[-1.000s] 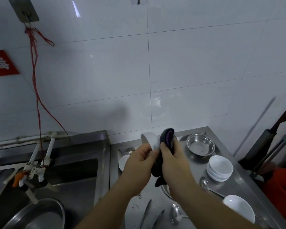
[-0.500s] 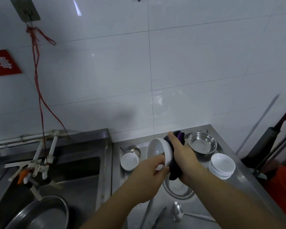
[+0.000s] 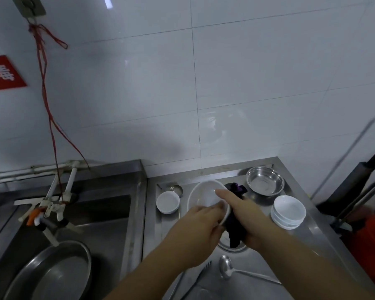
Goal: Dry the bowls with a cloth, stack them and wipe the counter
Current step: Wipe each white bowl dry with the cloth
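A: While the left hand point(image 3: 200, 231) grips the near rim of the white bowl point(image 3: 206, 197) above the counter point(image 3: 312, 239), what does the right hand point(image 3: 247, 217) hold?

B: It clutches the dark cloth point(image 3: 234, 228) against the bowl's right side, thumb laid inside the bowl.

A: And the other bowls?

B: A white stack point(image 3: 288, 211) sits right, a small white bowl point(image 3: 167, 202) left, a steel bowl point(image 3: 265, 180) far right.

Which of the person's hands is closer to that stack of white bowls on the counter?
Right. The right hand, holding the dark cloth, is beside the stack of white bowls; the left hand is farther away.
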### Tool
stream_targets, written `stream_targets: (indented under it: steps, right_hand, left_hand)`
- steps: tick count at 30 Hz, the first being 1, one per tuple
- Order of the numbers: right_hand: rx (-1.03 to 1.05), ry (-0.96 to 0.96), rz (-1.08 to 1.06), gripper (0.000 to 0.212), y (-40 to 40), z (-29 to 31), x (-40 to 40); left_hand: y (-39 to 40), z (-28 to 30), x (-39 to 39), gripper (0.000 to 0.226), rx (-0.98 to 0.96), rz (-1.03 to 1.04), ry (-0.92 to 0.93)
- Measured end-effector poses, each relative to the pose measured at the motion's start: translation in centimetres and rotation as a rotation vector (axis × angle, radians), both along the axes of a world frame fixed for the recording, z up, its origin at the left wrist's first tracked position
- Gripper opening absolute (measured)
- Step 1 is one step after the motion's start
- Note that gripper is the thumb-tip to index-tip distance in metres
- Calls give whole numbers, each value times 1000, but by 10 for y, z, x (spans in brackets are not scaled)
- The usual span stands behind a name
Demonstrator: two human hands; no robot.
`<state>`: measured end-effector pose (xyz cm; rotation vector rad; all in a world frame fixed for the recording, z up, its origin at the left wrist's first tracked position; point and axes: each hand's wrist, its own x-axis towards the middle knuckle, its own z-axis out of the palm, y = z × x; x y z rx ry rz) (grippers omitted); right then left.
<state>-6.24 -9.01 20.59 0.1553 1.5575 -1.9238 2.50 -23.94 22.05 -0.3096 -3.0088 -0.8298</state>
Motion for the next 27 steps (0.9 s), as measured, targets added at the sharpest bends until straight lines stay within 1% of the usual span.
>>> stream_targets:
  steps: [2, 5, 7, 8, 9, 10, 11, 12, 14, 15, 16, 19, 22, 24, 27]
  right_hand:
    - [-57, -65, -12, 60, 9, -10, 0]
    - [-115, -152, -51, 68, 22, -23, -1]
    - [-134, -175, -90, 72, 30, -29, -4]
    - [-132, -178, -99, 72, 34, -32, -5]
    - [-128, -181, -100, 70, 38, -35, -7]
    - [-124, -183, -93, 68, 42, -38, -8]
    - [-123, -185, -83, 64, 47, -40, -9]
    - [-125, -183, -72, 61, 52, -44, -10]
    - [-125, -173, -51, 57, 61, -50, -12]
    - [-117, -166, -46, 56, 64, -52, -12]
    - [-101, -155, -46, 55, 68, -55, -12]
    - [-50, -111, -56, 48, 73, -59, -7]
    - [-15, -60, -146, 44, 76, -63, -1]
    - [11, -25, -216, 40, 79, -64, 4]
    - [118, 46, -327, 33, 88, -67, 10]
  left_hand:
    - [6, -7, 1, 24, 79, 82, 17]
    - [15, -16, 1, 19, 209, 301, 79]
    - [21, -25, 0, 25, 260, 459, 172]
    - [24, -29, -1, 28, 294, 536, 185]
    - [26, -33, -2, 31, 336, 613, 156]
    - [28, -36, -3, 35, 400, 689, 88]
    - [31, -38, -4, 36, 510, 757, 4]
    - [34, -41, -4, 32, 667, 804, -82]
    - [44, -46, -3, 22, 1046, 848, -233]
    - [48, -49, -2, 21, 1180, 860, -273]
    - [52, -53, 0, 22, 1248, 877, -287]
    - [59, -62, 5, 22, 1298, 914, -287]
    - [56, -71, 3, 22, 1294, 922, -283]
    - [54, -73, -2, 22, 1290, 880, -293]
    - [54, -75, -11, 22, 1286, 797, -334]
